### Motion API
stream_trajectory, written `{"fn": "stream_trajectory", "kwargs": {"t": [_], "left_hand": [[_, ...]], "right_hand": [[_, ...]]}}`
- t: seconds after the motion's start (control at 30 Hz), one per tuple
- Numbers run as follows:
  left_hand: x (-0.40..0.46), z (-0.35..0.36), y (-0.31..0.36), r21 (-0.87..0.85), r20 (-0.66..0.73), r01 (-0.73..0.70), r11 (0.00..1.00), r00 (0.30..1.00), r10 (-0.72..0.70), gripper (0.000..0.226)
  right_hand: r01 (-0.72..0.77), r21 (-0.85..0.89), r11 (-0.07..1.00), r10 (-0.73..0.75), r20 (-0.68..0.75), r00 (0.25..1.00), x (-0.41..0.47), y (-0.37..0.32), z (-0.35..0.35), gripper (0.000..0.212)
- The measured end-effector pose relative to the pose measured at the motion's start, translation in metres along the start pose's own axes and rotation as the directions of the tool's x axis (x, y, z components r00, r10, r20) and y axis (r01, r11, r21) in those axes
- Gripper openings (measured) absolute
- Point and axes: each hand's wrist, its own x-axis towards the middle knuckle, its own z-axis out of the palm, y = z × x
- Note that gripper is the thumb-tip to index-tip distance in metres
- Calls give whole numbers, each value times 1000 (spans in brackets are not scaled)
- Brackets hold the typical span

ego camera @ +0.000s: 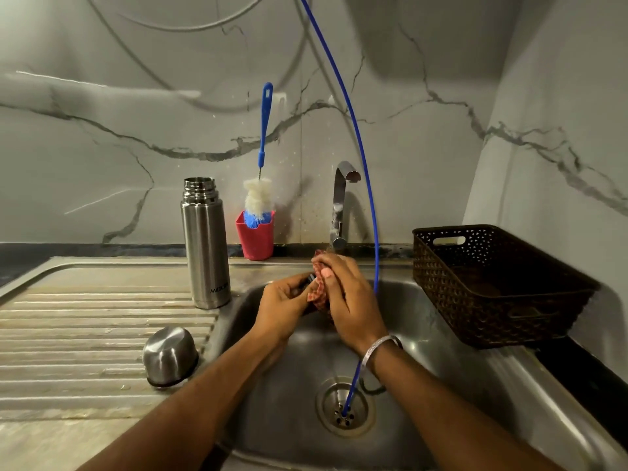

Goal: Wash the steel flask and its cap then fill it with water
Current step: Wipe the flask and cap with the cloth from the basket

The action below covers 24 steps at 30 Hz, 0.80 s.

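Observation:
The steel flask [205, 244] stands upright and uncapped on the drainboard, left of the sink basin [441, 334]. A steel cup-shaped cap [170, 356] lies upside down on the drainboard near the basin's left edge. Over the basin, below the tap [341, 205], my left hand [283, 305] holds a small dark part, mostly hidden by the fingers. My right hand [346, 294] presses a red checked scrub cloth [320, 294] against it. No water stream is visible from the tap.
A red holder [255, 237] with a blue-handled bottle brush [263, 144] stands at the wall behind the flask. A dark woven basket [492, 283] sits on the sink's right side. A thin blue tube [360, 158] curves down into the drain [345, 407].

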Motion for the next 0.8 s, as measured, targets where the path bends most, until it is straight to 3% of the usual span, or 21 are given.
{"fn": "stream_trajectory", "kwargs": {"t": [0.07,0.13,0.23,0.27,0.33,0.4,0.47,0.5,0.57,0.67,0.8], "left_hand": [[1,-5,0,51,48,-30,998,998,27,30],[-1,-8,0,241,84,-136,961,989,120,34],[-2,-8,-6,442,100,-238,865,971,216,36],[-2,-7,-7,458,87,-248,853,968,235,36],[-1,-2,-8,371,27,-188,909,981,192,33],[0,2,-3,101,-20,-18,995,1000,20,28],[2,-2,-1,-135,46,139,981,990,-134,28],[2,-5,0,-163,89,170,972,984,-157,30],[-1,-10,2,-89,131,129,988,985,-116,32],[-3,-12,2,87,151,-9,996,989,-5,39],[-2,-8,-3,125,131,-26,992,991,9,40]], "right_hand": [[-23,57,998,24,-6,1000,2,4,0,28],[-248,217,944,249,22,968,1,2,1,25],[-630,290,720,609,172,775,2,-4,1,30],[-648,260,716,628,166,760,1,-4,1,31],[-513,132,848,505,92,858,-1,-4,0,30],[-280,-9,960,280,20,960,-2,-5,-2,26],[-91,-91,992,92,-3,996,1,0,-4,36],[-56,-98,994,57,-2,998,1,2,-5,39],[-161,-26,987,161,-1,987,1,1,-7,43],[-530,110,841,530,30,848,2,-4,-8,47],[-603,22,798,602,-90,793,6,9,-11,50]]}}
